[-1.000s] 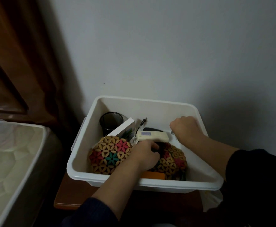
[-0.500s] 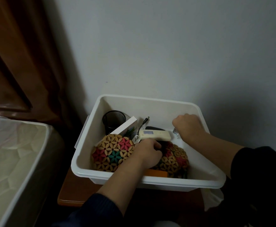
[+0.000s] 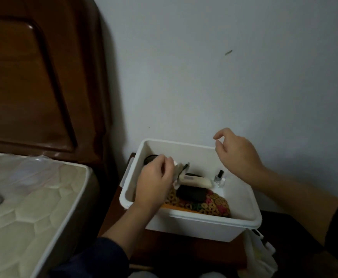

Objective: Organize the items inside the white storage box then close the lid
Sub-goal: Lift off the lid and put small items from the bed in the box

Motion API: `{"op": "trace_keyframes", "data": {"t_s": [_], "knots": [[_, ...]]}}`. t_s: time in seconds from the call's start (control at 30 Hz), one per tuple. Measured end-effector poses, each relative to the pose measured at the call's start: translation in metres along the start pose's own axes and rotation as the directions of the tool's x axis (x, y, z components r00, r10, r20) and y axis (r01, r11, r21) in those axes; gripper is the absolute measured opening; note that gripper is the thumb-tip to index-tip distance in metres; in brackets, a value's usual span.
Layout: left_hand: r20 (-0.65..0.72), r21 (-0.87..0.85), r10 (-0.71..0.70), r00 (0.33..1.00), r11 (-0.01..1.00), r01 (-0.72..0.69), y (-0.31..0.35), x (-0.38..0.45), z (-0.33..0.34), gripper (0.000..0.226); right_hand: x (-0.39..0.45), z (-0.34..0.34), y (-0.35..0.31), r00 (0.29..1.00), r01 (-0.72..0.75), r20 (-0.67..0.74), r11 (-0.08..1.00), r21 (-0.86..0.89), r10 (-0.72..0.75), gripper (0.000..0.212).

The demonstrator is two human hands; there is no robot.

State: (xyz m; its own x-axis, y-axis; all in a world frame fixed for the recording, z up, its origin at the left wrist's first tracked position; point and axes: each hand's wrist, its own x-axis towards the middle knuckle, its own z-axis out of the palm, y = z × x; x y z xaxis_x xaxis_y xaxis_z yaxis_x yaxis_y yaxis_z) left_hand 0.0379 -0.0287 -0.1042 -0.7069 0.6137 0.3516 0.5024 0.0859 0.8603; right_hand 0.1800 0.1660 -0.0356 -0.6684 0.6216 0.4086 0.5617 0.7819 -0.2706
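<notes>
The person is sorting the contents of the white storage box (image 3: 194,223), judged mid-task with no lid in view. The left hand (image 3: 154,183) is reaching inside, fingers curled; whether it is pinching the small white box (image 3: 177,171) beside them is unclear. The right hand (image 3: 235,151) is hovering above the far rim, loosely open and empty. Next, upright items seem to need laying flat.

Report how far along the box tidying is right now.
Done: the small glass bottle stands upright in the white storage box, beside the cream device and a black item lying on the patterned mats.
In hand: the left hand holds a white item at the box's left side; the right hand hovers empty over the back rim.
Left: finishing the arranging and closing the lid, which isn't in view.
</notes>
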Motion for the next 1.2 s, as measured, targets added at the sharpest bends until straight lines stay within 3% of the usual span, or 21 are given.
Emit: {"op": "trace_keyframes", "data": {"t_s": [0.1,0.2,0.33,0.47,0.53,0.6,0.77,0.87,0.93,1.03,1.1,1.2], "knots": [[-0.197,0.06,-0.05,0.979,0.996,0.063,-0.013,-0.019,-0.07,0.053,-0.007,0.006,-0.063,0.999,0.001,-0.033,0.951,0.309,0.01,0.011],[-0.352,0.135,-0.175,0.92,0.963,0.235,-0.038,-0.055,-0.145,0.058,-0.02,0.031,-0.14,0.997,0.083,-0.052,0.852,0.517,-0.065,0.013],[-0.5,0.239,-0.263,0.826,0.874,0.423,-0.077,-0.122,-0.239,0.059,-0.051,0.078,-0.25,0.978,0.157,-0.004,0.725,0.671,-0.208,0.01],[-0.57,0.196,-0.449,0.688,0.739,0.645,-0.116,-0.187,-0.308,0.054,-0.092,0.121,-0.343,0.916,0.155,0.14,0.654,0.74,-0.376,0.014],[-0.565,0.209,-0.514,0.646,0.668,0.714,-0.131,-0.211,-0.332,0.049,-0.111,0.143,-0.379,0.857,0.131,0.251,0.66,0.74,-0.451,0.019],[-0.558,0.256,-0.51,0.654,0.644,0.721,-0.141,-0.223,-0.35,0.045,-0.127,0.166,-0.404,0.772,0.112,0.38,0.698,0.708,-0.509,0.028],[-0.476,0.39,-0.332,0.815,0.751,0.534,-0.155,-0.202,-0.362,0.005,-0.138,0.229,-0.426,0.569,0.165,0.626,0.82,0.548,-0.533,0.048],[-0.39,0.476,-0.271,0.88,0.759,0.444,-0.175,-0.164,-0.355,0.03,-0.128,0.263,-0.422,0.479,0.255,0.718,0.863,0.436,-0.505,0.062],[-0.379,0.512,-0.352,0.856,0.691,0.511,-0.195,-0.136,-0.352,0.044,-0.121,0.28,-0.418,0.44,0.335,0.751,0.866,0.371,-0.492,0.063],[-0.416,0.58,-0.555,0.72,0.448,0.681,-0.231,-0.101,-0.353,0.049,-0.117,0.3,-0.406,0.367,0.465,0.788,0.831,0.306,-0.495,0.056],[-0.421,0.621,-0.635,0.648,0.319,0.716,-0.256,-0.086,-0.356,0.044,-0.12,0.311,-0.399,0.32,0.59,0.782,0.758,0.278,-0.535,0.055],[-0.429,0.683,-0.659,0.617,0.21,0.7,-0.291,-0.071,-0.361,0.039,-0.119,0.32,-0.394,0.305,0.664,0.749,0.695,0.276,-0.588,0.056]]}}
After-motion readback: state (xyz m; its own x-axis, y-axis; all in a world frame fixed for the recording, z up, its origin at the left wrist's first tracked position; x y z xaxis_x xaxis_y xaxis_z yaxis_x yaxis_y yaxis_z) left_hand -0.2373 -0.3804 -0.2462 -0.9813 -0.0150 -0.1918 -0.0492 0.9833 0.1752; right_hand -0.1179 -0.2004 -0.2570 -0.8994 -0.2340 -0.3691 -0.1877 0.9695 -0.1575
